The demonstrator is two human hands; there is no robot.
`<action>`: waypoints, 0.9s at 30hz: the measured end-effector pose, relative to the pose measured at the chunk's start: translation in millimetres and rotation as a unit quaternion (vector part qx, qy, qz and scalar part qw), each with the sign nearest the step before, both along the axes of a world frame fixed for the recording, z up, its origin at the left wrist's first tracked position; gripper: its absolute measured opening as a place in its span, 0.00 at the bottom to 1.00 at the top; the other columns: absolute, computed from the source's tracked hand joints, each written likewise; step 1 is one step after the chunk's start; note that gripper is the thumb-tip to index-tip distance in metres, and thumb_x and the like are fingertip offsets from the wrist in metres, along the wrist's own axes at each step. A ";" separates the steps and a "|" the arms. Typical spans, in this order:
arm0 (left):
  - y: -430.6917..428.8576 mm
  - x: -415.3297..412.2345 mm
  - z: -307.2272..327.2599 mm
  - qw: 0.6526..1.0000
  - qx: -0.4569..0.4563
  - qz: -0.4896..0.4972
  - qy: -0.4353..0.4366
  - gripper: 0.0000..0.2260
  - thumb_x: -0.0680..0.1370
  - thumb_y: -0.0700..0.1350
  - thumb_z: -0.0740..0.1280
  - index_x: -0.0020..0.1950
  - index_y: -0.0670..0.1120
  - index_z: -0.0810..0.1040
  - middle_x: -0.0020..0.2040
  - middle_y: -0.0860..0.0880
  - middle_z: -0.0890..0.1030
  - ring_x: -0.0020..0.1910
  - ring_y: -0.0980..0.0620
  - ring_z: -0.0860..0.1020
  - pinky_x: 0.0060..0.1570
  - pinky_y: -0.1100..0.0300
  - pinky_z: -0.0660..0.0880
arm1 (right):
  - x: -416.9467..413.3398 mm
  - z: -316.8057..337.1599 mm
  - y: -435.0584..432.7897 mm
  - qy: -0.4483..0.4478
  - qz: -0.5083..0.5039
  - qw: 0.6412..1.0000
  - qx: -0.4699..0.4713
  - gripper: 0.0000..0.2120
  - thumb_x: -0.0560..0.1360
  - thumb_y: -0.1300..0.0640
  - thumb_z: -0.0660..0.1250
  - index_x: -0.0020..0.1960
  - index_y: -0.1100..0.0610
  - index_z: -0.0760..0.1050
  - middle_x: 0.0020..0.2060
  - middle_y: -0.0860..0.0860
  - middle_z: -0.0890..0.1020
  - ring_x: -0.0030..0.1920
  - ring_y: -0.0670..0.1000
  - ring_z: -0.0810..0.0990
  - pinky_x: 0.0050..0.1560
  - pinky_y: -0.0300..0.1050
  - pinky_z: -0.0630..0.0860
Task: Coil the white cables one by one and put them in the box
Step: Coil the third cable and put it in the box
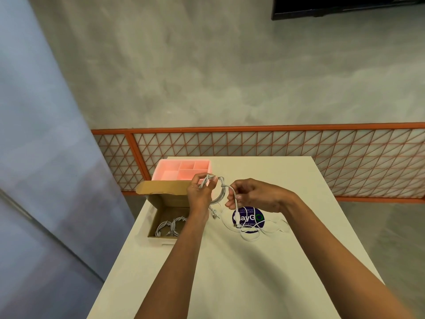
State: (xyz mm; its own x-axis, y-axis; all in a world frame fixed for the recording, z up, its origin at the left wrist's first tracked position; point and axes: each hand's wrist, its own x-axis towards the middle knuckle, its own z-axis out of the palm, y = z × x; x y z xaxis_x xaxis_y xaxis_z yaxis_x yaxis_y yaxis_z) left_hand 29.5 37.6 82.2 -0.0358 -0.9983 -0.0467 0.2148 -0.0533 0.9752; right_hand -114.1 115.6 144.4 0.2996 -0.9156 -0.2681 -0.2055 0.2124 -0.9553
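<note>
- While two coiled cables [171,226] already lie in the cardboard box [161,217] at about nine o'clock from the hands, its raised flap stands just beside the left forearm; a careless swing with the next bundle could catch that flap and shove the box toward the table [230,272] edge, which is close on that side.
- Behind the box, at roughly eleven o'clock, sits a pink divided tray [181,170]; it looks empty, and a hurried drop could land the coil there instead of in the box.
- At the centre, the left hand [200,194] is clenched around the loops of a half-wound white cable [218,192], held above the table. If that pinch loosens, I judge the loops spring apart and the winding must be redone.
- Just to its three o'clock, the right hand [250,196] grasps the cable's free run between thumb and fingers, feeding it toward the coil. Pulling too hard may kink the cable or drag the coil out of the left grip.
- Below the right hand, at about five o'clock, loose white cables [255,229] lie tangled over a round blue sticker [248,218]. Whether the tail in hand runs through them I cannot tell; if it does, winding on could snag and lift the heap.
</note>
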 end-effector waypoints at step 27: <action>3.6 7.4 9.1 0.996 -0.007 -0.093 0.002 0.12 0.69 0.35 0.75 0.45 0.50 0.78 0.38 0.53 0.84 0.37 0.56 0.79 0.32 0.62 0.64 | 6.4 2.3 -11.2 0.159 -0.174 0.970 -0.051 0.12 0.80 0.57 0.61 0.53 0.58 0.83 0.63 0.53 0.78 0.66 0.51 0.70 0.58 0.43 0.62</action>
State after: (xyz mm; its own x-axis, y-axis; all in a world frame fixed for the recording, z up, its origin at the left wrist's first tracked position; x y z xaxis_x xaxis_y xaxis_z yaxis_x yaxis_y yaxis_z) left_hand 37.0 41.2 91.3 -0.2208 -0.9748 -0.0318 0.2071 -0.0788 0.9751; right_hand -107.6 104.4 146.6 -0.1160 -0.9731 -0.1992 -0.4264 0.2299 -0.8748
